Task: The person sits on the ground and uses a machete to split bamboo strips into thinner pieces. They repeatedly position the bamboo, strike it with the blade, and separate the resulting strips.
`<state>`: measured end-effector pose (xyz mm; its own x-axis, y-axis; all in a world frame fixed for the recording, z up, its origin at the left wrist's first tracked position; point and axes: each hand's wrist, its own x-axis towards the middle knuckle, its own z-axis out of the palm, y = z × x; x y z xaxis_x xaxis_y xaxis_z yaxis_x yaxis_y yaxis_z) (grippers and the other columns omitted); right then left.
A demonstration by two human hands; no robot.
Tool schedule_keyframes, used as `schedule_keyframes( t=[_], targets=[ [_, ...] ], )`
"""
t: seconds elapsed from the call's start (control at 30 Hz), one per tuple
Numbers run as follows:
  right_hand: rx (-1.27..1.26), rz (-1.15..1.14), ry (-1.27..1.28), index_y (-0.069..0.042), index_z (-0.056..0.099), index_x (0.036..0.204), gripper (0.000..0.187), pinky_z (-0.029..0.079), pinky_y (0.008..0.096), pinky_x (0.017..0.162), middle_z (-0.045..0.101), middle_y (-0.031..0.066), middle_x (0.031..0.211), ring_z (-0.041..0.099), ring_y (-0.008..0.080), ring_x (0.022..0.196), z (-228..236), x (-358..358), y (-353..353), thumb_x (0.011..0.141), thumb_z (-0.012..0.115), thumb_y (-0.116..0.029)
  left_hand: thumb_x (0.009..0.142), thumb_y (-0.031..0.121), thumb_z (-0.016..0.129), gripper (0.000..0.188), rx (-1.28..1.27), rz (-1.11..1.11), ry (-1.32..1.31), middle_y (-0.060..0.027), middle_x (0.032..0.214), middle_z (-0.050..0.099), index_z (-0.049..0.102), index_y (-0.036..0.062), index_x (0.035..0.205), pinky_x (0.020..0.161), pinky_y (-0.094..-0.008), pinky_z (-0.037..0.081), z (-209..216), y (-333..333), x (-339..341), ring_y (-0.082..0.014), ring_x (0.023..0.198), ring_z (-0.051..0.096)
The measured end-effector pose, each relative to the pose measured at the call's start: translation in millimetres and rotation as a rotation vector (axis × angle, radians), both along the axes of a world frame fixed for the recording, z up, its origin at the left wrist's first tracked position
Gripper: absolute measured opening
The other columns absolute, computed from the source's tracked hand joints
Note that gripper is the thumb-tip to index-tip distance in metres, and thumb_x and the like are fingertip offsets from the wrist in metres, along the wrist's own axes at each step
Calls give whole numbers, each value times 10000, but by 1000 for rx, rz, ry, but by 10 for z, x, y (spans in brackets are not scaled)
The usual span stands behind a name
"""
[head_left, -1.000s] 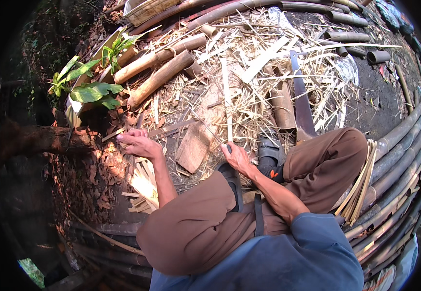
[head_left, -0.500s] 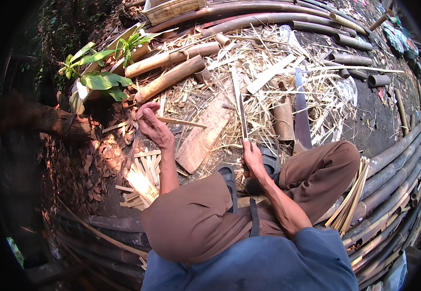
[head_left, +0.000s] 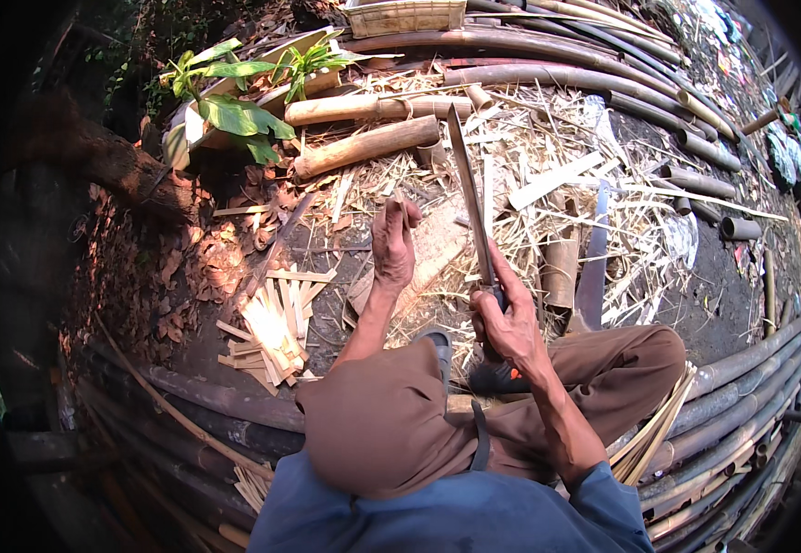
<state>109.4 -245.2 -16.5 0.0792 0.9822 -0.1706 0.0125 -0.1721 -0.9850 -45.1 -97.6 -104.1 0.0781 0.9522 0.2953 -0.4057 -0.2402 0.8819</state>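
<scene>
My right hand (head_left: 509,323) is wrapped round the dark handle of a long knife (head_left: 471,184). Its narrow blade stands up and leans slightly left, over the wood shavings. To the left of it, my left hand (head_left: 393,244) is closed, its fingers bent around what looks like a thin bamboo strip (head_left: 405,214). That strip points nearly along my line of sight, so little of it shows. A flat wooden board (head_left: 430,247) lies on the ground behind and beside the left hand. My right hand is clear of the left, and the blade touches nothing that I can make out.
Split bamboo strips (head_left: 276,323) lie piled at the left. A broad saw-like blade (head_left: 594,253) and a bamboo section (head_left: 562,267) rest at the right. Thick bamboo pieces (head_left: 368,147) and a leafy plant (head_left: 239,115) are farther off. Long poles (head_left: 695,415) flank me; a crate (head_left: 405,17) stands behind.
My right hand has raised the knife and moved slightly right. My left hand has moved right, toward the knife, and the strip in it has turned from pointing sideways. The view has shifted.
</scene>
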Motion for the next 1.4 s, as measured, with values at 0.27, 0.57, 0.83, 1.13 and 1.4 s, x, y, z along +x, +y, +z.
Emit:
schedule_keyframes(
  t=[0.27, 0.57, 0.83, 1.13, 1.4],
  targets=[
    [-127, 74, 254, -133, 489, 1216, 430, 394, 222, 392, 480, -2, 644, 446, 71, 446, 349, 6, 147, 1018, 381, -499, 963, 489, 546, 473, -11, -168, 54, 31, 703, 494, 566, 72, 741, 627, -243, 327, -89, -238, 243, -71, 666, 402],
    [-309, 111, 344, -125, 469, 1213, 424, 403, 228, 393, 468, -6, 654, 452, 75, 460, 486, 25, 132, 1024, 360, -489, 920, 552, 564, 509, -86, -219, 81, 48, 706, 498, 581, 75, 745, 618, -216, 327, -69, -334, 280, -46, 670, 412],
    [-301, 89, 366, -124, 426, 1027, 388, 394, 238, 370, 470, 31, 643, 434, 98, 426, 494, 61, 112, 1008, 407, -511, 914, 541, 577, 489, -82, -227, 88, 51, 714, 512, 585, 79, 752, 622, -212, 330, -93, -330, 319, -41, 672, 415],
    [-325, 106, 410, -128, 422, 1060, 383, 395, 236, 378, 472, 29, 655, 440, 94, 436, 493, 75, 96, 1011, 403, -508, 914, 504, 596, 460, -90, -255, 18, 43, 722, 529, 588, 69, 762, 641, -215, 347, -18, -357, 340, -44, 682, 434],
    [-181, 118, 213, -106, 478, 1363, 461, 377, 221, 428, 406, -45, 607, 429, 49, 495, 441, 22, 70, 1048, 354, -420, 905, 514, 606, 474, -75, -269, 23, 34, 709, 524, 590, 63, 759, 640, -227, 352, -38, -336, 319, -51, 678, 441]
  ],
)
